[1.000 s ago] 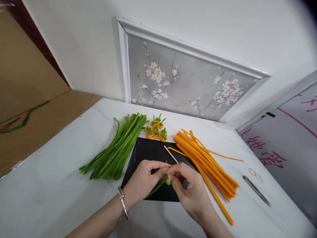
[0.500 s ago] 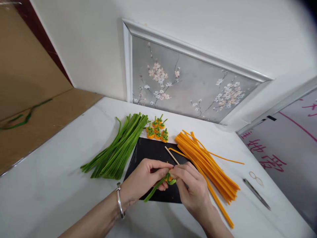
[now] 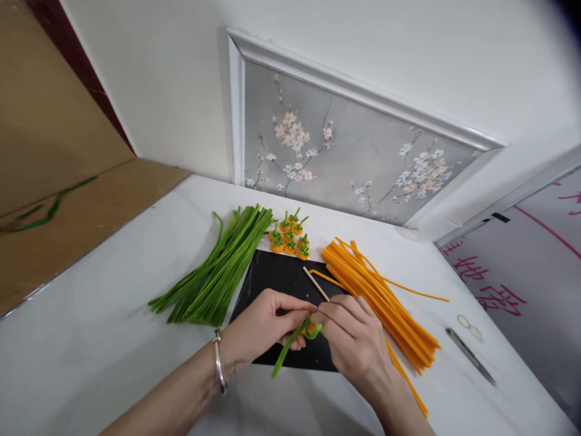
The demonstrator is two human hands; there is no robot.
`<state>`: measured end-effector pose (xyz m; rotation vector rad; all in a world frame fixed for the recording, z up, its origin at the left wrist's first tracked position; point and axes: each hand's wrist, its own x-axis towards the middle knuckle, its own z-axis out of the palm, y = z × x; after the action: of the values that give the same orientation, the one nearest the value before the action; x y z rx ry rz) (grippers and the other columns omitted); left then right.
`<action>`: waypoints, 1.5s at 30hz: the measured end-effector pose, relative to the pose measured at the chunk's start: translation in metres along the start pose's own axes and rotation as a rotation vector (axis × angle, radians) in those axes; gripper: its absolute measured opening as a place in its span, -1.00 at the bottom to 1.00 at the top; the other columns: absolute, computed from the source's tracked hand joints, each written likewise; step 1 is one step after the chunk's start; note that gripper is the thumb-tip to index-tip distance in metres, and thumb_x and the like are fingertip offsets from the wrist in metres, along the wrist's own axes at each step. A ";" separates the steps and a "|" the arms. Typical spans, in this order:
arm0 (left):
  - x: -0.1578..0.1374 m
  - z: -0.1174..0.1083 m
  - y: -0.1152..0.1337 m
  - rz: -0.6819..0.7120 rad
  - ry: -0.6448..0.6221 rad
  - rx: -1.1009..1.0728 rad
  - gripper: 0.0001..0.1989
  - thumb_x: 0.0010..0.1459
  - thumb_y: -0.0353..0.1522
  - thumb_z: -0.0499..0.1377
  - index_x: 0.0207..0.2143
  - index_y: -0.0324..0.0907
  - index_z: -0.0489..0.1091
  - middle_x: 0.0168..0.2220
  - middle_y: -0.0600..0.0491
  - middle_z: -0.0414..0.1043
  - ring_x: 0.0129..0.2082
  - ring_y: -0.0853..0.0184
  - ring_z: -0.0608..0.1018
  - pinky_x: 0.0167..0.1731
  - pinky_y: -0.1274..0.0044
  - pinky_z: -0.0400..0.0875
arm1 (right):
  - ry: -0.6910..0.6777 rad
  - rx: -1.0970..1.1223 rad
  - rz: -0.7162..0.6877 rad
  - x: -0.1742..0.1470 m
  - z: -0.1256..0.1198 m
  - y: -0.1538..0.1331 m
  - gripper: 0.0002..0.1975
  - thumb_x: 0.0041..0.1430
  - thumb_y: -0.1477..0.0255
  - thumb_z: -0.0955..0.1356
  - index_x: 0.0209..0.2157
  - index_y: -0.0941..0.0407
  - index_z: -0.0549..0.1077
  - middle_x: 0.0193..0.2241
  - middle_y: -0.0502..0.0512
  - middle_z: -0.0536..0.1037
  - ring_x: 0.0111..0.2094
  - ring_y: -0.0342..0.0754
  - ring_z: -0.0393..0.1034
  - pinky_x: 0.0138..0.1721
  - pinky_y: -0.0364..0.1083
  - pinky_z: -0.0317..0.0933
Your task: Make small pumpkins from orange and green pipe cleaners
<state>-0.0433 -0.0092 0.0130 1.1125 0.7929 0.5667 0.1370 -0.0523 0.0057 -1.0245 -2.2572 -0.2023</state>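
My left hand [image 3: 270, 322] is closed, with thumb and fingertips round a small orange chenille piece [image 3: 311, 329] that is mostly hidden. A green pipe cleaner [image 3: 287, 356] curls over this piece, and its long tail hangs down toward the front. Beside it, my right hand [image 3: 356, 340] pinches at the green loop; its fingertips meet those of my left hand. Both hands are over a black mat [image 3: 276, 275]. A thin wooden stick [image 3: 315, 283] slants down to my right hand, which hides its lower end.
Left lies a bundle of green pipe cleaners [image 3: 218, 269], right a bundle of orange ones [image 3: 385, 303]. Several finished little orange-and-green pieces [image 3: 289, 236] stand behind the mat. A pen [image 3: 470, 356] and rubber bands [image 3: 469, 327] lie at right. Cardboard [image 3: 82, 224] borders the left.
The green tail has swung slightly right and hangs more steeply. My right hand has turned a little around the piece; both hands keep their hold.
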 end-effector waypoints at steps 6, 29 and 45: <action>-0.002 0.000 0.002 -0.070 -0.014 -0.108 -0.78 0.08 -0.32 0.26 -0.27 -0.29 0.57 -0.58 0.11 0.41 -0.61 0.53 0.39 -0.55 0.67 0.33 | 0.134 -0.058 -0.211 -0.003 0.003 0.013 -0.78 0.31 0.56 0.22 -0.22 0.12 0.49 -0.31 0.07 0.60 -0.24 -0.03 0.40 -0.26 -0.02 0.20; 0.001 0.001 -0.007 0.409 0.135 0.620 -0.74 0.22 -0.44 0.04 -0.26 -0.17 0.54 -0.25 0.03 0.49 -0.47 0.45 0.50 -0.44 0.64 0.43 | -0.092 0.366 0.358 0.006 0.004 -0.002 -0.79 0.24 0.57 0.19 -0.36 0.15 0.42 -0.44 0.08 0.46 -0.44 -0.12 0.31 -0.40 -0.16 0.22; 0.004 0.003 -0.007 0.099 0.130 0.193 -0.65 0.09 -0.35 0.17 -0.07 -0.29 0.41 -0.39 0.05 0.48 -0.56 0.44 0.49 -0.47 0.56 0.50 | -0.071 0.434 0.538 0.007 -0.009 0.007 -0.89 0.26 0.50 0.26 -0.27 0.10 0.42 -0.40 0.01 0.49 -0.42 -0.15 0.38 -0.39 -0.20 0.24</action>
<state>-0.0381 -0.0104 0.0057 1.3081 0.9235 0.6613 0.1429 -0.0467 0.0161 -1.3498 -1.8753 0.5333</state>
